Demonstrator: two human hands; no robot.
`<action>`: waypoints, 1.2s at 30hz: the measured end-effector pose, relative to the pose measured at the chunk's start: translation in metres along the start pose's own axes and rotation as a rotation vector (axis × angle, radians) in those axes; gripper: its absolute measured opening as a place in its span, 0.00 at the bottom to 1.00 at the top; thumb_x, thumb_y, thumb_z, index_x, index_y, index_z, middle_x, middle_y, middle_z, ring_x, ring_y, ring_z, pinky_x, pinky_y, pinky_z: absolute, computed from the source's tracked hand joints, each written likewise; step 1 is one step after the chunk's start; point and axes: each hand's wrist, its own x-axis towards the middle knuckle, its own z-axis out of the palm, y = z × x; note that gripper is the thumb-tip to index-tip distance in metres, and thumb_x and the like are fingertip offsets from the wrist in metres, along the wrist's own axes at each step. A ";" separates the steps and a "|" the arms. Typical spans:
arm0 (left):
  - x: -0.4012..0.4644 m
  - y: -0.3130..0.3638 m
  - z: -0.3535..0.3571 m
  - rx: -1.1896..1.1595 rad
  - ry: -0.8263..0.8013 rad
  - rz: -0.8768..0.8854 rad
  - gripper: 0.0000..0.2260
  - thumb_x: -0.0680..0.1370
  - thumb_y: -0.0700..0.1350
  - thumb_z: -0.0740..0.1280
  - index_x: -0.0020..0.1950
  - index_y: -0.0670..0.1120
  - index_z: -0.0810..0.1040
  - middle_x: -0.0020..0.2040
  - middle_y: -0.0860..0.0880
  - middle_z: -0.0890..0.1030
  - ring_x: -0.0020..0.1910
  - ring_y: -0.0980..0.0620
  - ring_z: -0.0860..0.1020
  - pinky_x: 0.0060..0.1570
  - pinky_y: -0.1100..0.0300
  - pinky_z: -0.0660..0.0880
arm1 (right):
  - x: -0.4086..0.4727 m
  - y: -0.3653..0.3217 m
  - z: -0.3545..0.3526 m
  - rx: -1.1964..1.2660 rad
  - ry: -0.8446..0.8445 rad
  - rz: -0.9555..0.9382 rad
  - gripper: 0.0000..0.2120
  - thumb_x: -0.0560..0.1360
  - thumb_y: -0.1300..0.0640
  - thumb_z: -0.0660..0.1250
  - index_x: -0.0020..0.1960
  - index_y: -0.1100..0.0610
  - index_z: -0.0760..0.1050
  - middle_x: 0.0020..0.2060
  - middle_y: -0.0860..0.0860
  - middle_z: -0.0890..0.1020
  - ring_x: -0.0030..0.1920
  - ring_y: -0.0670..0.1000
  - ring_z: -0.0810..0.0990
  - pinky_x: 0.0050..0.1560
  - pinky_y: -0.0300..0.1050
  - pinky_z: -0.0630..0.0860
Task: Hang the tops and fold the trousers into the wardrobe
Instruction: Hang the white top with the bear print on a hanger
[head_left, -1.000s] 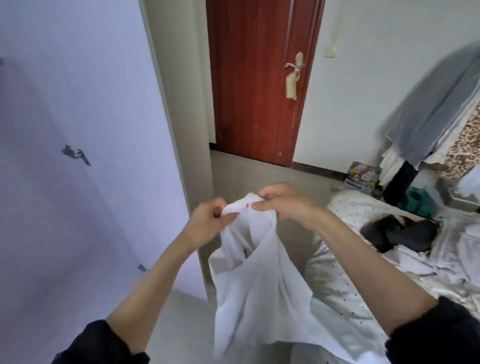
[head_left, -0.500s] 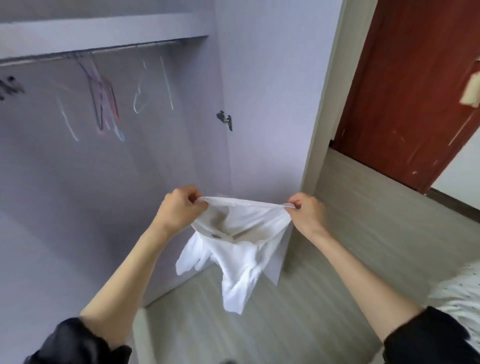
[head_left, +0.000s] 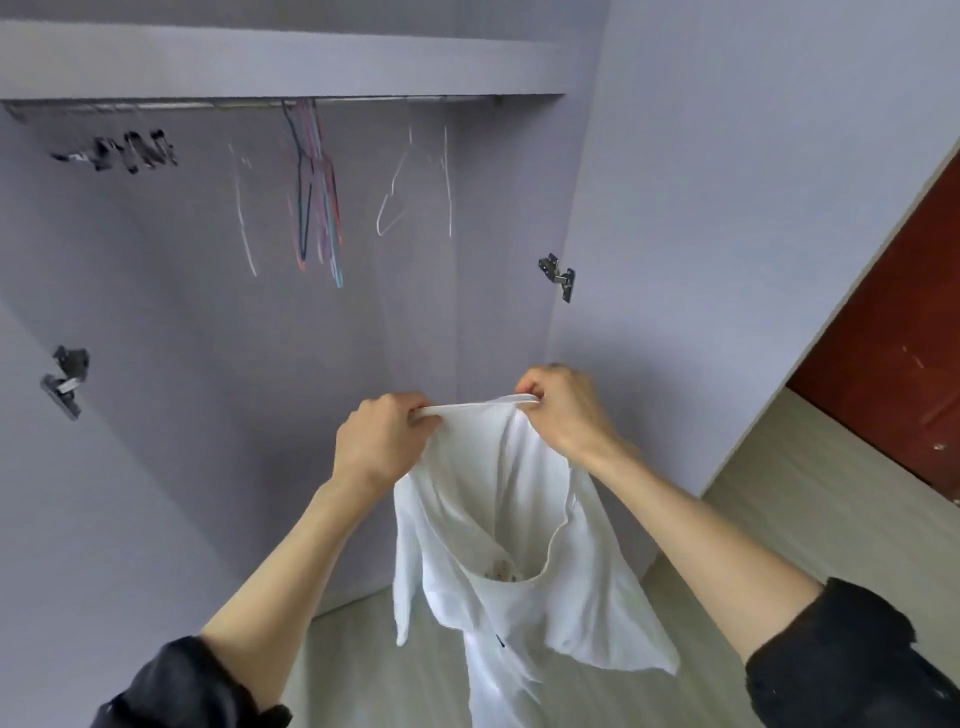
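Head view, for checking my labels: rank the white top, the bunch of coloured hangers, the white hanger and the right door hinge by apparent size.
1. white top, though nearest the camera
2. bunch of coloured hangers
3. white hanger
4. right door hinge

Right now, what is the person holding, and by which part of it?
A white top, held up by its upper edge: the left hand and the right hand each grip one end, and the rest hangs loose below.
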 end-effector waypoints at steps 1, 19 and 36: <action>0.013 -0.007 -0.004 0.029 0.022 -0.001 0.07 0.77 0.48 0.62 0.45 0.54 0.80 0.34 0.51 0.77 0.41 0.44 0.76 0.39 0.57 0.71 | 0.010 0.006 0.007 -0.111 -0.027 -0.018 0.10 0.73 0.67 0.62 0.49 0.57 0.79 0.49 0.56 0.80 0.50 0.57 0.78 0.47 0.45 0.72; 0.185 -0.109 -0.034 0.032 0.081 -0.339 0.06 0.76 0.51 0.68 0.40 0.50 0.76 0.38 0.49 0.78 0.42 0.43 0.75 0.40 0.56 0.70 | 0.214 0.044 0.057 0.081 0.083 0.061 0.14 0.70 0.67 0.62 0.46 0.53 0.82 0.47 0.52 0.81 0.48 0.54 0.79 0.43 0.40 0.68; 0.311 -0.066 -0.032 -0.729 0.109 -0.501 0.05 0.74 0.32 0.65 0.43 0.37 0.81 0.40 0.42 0.83 0.38 0.50 0.82 0.37 0.65 0.79 | 0.456 0.000 0.077 0.727 -0.107 0.287 0.21 0.79 0.48 0.59 0.53 0.67 0.75 0.47 0.63 0.79 0.45 0.58 0.77 0.53 0.55 0.77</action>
